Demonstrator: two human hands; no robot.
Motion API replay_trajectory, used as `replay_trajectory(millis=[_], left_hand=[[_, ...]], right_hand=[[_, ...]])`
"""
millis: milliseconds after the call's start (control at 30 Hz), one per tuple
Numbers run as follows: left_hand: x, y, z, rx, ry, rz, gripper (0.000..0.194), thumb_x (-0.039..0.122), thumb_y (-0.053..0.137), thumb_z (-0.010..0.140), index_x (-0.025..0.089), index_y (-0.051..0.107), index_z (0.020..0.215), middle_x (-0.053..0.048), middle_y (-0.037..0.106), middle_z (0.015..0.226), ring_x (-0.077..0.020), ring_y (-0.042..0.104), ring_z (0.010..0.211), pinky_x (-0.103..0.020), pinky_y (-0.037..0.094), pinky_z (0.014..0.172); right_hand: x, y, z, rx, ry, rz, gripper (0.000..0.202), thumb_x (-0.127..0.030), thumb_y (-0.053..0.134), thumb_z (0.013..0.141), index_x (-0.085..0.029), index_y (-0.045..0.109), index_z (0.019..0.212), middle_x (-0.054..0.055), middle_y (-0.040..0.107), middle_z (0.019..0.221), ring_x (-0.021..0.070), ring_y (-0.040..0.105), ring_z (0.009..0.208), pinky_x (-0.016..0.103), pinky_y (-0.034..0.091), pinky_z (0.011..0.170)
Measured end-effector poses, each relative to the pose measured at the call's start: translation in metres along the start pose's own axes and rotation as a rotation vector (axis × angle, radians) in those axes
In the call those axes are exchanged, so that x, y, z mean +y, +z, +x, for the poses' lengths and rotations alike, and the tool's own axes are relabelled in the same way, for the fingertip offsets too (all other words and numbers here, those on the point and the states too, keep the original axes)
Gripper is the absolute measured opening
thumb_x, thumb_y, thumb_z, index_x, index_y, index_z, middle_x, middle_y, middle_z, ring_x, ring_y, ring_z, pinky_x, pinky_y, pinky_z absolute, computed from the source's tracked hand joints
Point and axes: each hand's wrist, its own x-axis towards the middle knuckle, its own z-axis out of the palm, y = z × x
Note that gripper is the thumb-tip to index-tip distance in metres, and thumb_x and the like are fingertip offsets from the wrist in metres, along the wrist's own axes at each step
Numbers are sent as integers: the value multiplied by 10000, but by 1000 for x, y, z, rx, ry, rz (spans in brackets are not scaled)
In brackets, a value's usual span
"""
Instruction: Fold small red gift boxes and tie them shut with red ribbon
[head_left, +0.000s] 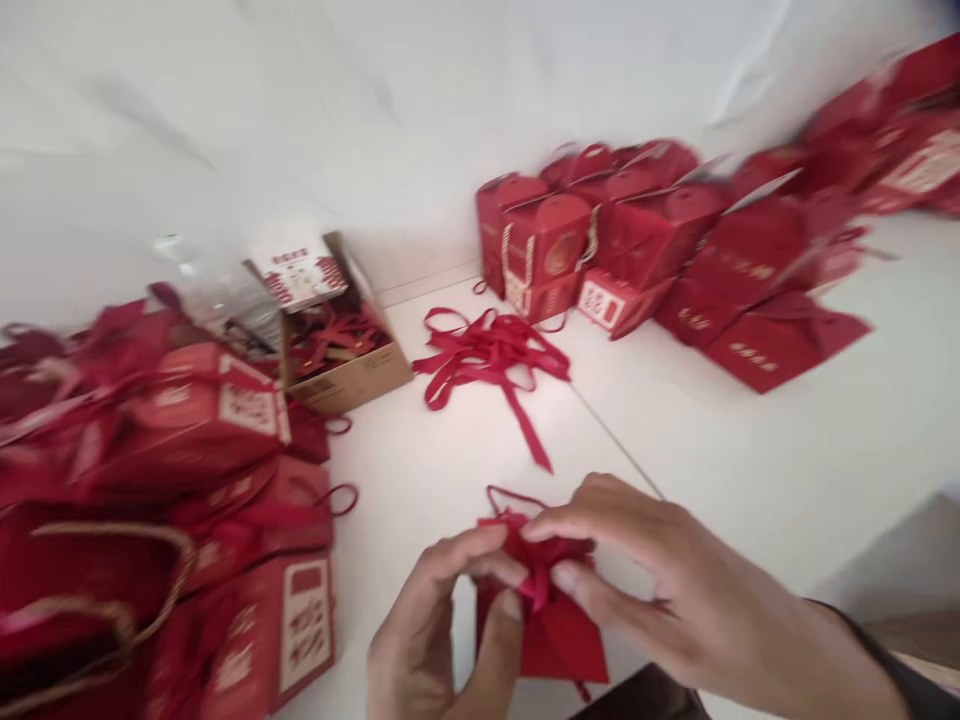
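Note:
A small red gift box (562, 640) stands on the white table in front of me, with a red ribbon (538, 580) gathered into a knot or bow at its top. My left hand (450, 610) pinches the ribbon from the left with thumb and fingers. From the right, my right hand (637, 560) grips the same ribbon between its thumb and index finger. A thin cord loop sticks up behind the box. Beyond the hands lies a loose pile of red ribbons (491, 350). The fingers partly cover the knot.
Stacked red gift boxes (255, 620) crowd the left side. An open cardboard box (352, 380) holds red items, with a white printed card (296, 270) on top. More red boxes (622, 230) line the marble wall to the right. A clear plastic bottle (217, 285) lies behind.

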Motion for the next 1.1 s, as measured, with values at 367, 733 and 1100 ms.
replay_trajectory(millis=[367, 733, 1100], left_hand=[[19, 4, -1, -7, -39, -38, 357, 67, 672, 909, 328, 749, 1140, 35, 694, 865, -116, 662, 862, -193, 551, 862], [10, -3, 1, -101, 12, 163, 226, 247, 632, 980, 314, 728, 1173, 11, 646, 786, -165, 590, 731, -299, 506, 742], [1, 4, 1, -126, 188, 145, 147, 318, 738, 905, 263, 696, 775, -56, 704, 1137, -224, 662, 951, -318, 513, 745]], right_hand=[[7, 9, -2, 5, -62, -38, 214, -271, 582, 1060, -351, 609, 1257, 2, 734, 1028, 183, 731, 915, 257, 587, 701], [13, 16, -2, 156, -174, -177, 180, -113, 596, 984, -286, 551, 1009, -14, 686, 850, 178, 689, 801, 280, 541, 682], [12, 14, 0, 192, -169, -131, 185, -121, 601, 980, -296, 582, 1035, -28, 692, 846, 145, 711, 785, 230, 580, 671]])
